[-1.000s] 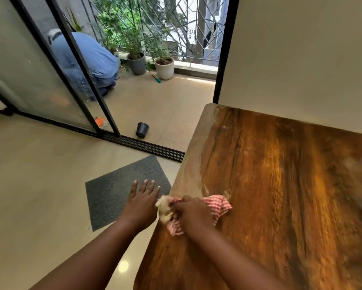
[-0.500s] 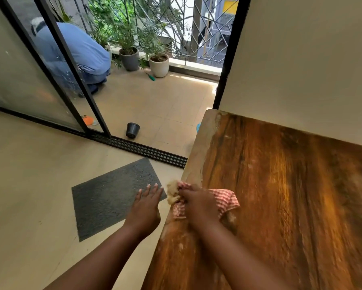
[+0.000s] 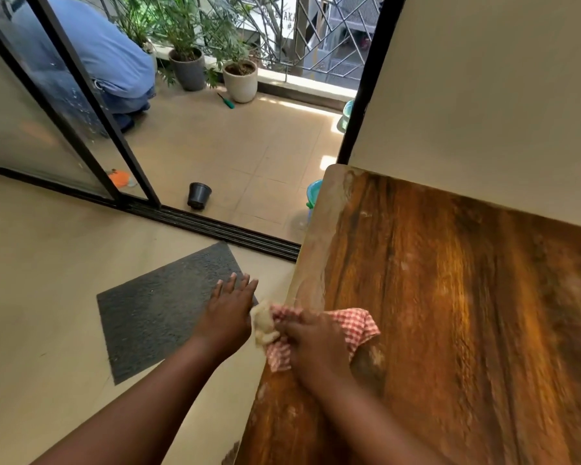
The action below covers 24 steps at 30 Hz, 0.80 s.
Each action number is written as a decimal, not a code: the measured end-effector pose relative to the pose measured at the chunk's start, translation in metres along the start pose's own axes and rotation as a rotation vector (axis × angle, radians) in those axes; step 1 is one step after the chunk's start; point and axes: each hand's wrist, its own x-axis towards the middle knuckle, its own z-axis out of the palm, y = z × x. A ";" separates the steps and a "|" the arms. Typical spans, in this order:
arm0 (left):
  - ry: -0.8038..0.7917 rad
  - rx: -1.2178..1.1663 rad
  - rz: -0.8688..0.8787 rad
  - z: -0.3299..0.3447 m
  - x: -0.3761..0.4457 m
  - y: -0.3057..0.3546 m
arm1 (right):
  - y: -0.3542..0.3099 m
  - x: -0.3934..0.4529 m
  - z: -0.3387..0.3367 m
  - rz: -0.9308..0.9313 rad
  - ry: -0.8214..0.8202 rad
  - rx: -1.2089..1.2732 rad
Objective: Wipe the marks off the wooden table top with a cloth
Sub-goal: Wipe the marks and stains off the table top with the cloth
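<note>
A dark wooden table top [image 3: 450, 313] fills the right side, with a pale dusty strip along its left edge and whitish marks near the cloth. My right hand [image 3: 312, 347] grips a red and white checked cloth [image 3: 353, 325] with a cream part bunched at its left end, and presses it on the table's left edge. My left hand [image 3: 230, 308] hovers flat with straight fingers just off the table edge, over the floor, beside the cloth's cream end.
A grey doormat [image 3: 161, 310] lies on the floor left of the table. A sliding glass door track [image 3: 215, 226] leads to a balcony with a black pot [image 3: 198, 195], potted plants [image 3: 240, 78] and a crouching person in blue [image 3: 108, 62]. A wall [image 3: 484, 95] backs the table.
My right hand and the cloth have slid a little farther along the table's left edge. My left hand has followed alongside, staying flat. The camera view has shifted.
</note>
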 end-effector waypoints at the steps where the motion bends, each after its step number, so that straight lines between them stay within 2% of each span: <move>1: -0.016 0.037 0.034 0.000 0.001 0.000 | -0.002 -0.017 0.005 -0.067 -0.068 0.022; 3: 0.001 0.044 0.060 -0.001 0.006 0.001 | 0.004 -0.055 0.006 -0.167 -0.164 0.023; 6: 0.039 0.017 0.087 -0.004 0.014 0.008 | 0.031 -0.075 -0.009 -0.227 -0.108 -0.059; 8: 0.040 0.015 0.122 -0.004 0.018 0.015 | 0.040 -0.062 -0.020 -0.101 -0.087 -0.017; 10: 0.036 0.006 0.138 -0.004 0.021 0.021 | 0.037 -0.034 -0.021 0.101 -0.008 0.060; 12: 0.045 -0.021 0.137 -0.002 0.024 0.026 | 0.025 -0.010 -0.015 0.182 0.062 0.053; 15: 0.073 -0.073 0.114 -0.003 0.028 0.028 | 0.017 -0.010 -0.003 0.082 -0.042 0.075; 17: 0.104 -0.097 0.096 -0.005 0.030 0.026 | 0.028 -0.028 -0.005 -0.032 -0.156 0.053; 19: 0.103 -0.088 0.112 -0.005 0.032 0.022 | 0.045 -0.034 -0.017 -0.093 -0.187 0.025; 21: 0.108 -0.086 0.118 -0.005 0.035 0.020 | 0.057 -0.015 -0.027 -0.038 -0.096 0.028; 24: 0.134 -0.149 0.086 -0.004 0.039 0.021 | 0.056 0.049 -0.033 0.197 0.082 0.082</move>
